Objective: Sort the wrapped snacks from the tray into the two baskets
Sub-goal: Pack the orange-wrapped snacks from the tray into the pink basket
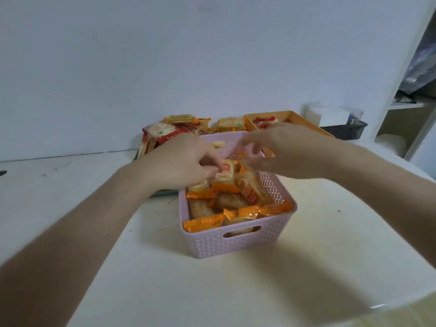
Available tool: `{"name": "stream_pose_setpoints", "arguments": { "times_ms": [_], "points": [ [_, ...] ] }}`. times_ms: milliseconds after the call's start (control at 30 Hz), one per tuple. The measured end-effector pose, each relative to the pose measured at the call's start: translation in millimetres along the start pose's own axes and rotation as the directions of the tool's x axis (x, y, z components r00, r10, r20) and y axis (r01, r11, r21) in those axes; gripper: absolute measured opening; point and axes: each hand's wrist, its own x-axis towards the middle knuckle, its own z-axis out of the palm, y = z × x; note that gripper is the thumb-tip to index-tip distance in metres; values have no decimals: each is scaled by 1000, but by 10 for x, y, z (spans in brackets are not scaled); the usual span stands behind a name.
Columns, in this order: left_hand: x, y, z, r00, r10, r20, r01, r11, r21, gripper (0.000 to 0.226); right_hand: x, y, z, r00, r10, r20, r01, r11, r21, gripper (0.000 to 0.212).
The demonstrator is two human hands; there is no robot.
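A white tabletop (pixel 70 185), matte and flecked with dark specks, runs back to a plain pale wall (pixel 118 67). The left forearm comes in from the lower left corner. The left hand (pixel 181 161) hangs over the near-left side of the basket, its fingers curled to pinch a small glossy orange-and-yellow wrapped snack (pixel 224 174). Behind that hand is a loose heap of red-and-white crinkled cracker packs (pixel 162 132). A dark green rim (pixel 165 192) peeks out under the wrist (most of it is hidden, so what it belongs to cannot be told). In the middle stands the pink rectangular plastic basket with lattice walls (pixel 238 244) and a slot handle, holding shiny orange wrappers and pale oval biscuits. Behind it the orange plastic divided tray (pixel 302 119) holds more packs and is partly covered by the right hand (pixel 290 152). That hand is smeared by motion, but its fingers appear closed on the clear top end of a long orange-and-clear pack (pixel 250 190), which slants down into the basket. Further right, blurred white round tubs (pixel 316 114) sit by a dark shallow bin (pixel 349 129). A white shelf unit (pixel 401 109) is cut off by the frame edge.
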Motion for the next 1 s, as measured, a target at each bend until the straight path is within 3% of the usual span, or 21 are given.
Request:
{"name": "stream_pose_setpoints", "arguments": {
  "times_ms": [100, 167, 233, 333, 433, 500, 633, 733, 800, 867, 1000],
  "points": [
    [243, 23, 272, 971, 42, 235, -93, 973, 211, 17, 99, -86, 226, 995, -52, 82, 70, 972, -226, 46],
    [335, 12, 411, 953, 27, 301, -122, 946, 300, 6, 108, -122, 383, 990, -58, 128, 93, 952, -290, 49],
    [376, 25, 470, 952, 11, 304, -139, 905, 403, 22, 123, -100, 509, 992, -49, 117, 80, 959, -271, 51],
    [380, 61, 498, 956, 24, 291, -170, 858, 486, 30, 150, -35, 575, 998, -28, 52, 34, 993, -113, 34],
    [384, -13, 548, 962, 57, 266, -166, 898, 407, 33, 122, -4, 512, 999, -8, 40, 4, 993, 118, 27],
    [369, -36, 481, 973, 47, 226, -110, 956, 274, 21, 72, 73, 443, 997, 61, 54, -75, 953, 294, 30],
    [245, -60, 191, 993, -36, 114, 44, 997, -66, 34, -50, 182, 343, 981, 193, 28, -159, 709, 687, 36],
    [120, -32, 76, 998, -50, 28, 55, 979, -198, 28, -122, 191, 305, 980, 184, 70, -169, 601, 782, 39],
    [75, 8, 88, 998, -58, 16, 60, 983, -175, 18, -151, 158, 257, 988, 128, 82, -146, 643, 751, 42],
    [49, 46, 130, 998, -57, 34, 61, 991, -123, 20, -166, 104, 198, 992, 72, 99, -119, 768, 629, 43],
    [57, 116, 314, 995, -27, 93, 24, 999, 29, 32, -202, -39, 126, 983, 59, 173, -110, 948, 299, 21]
  ]
}}
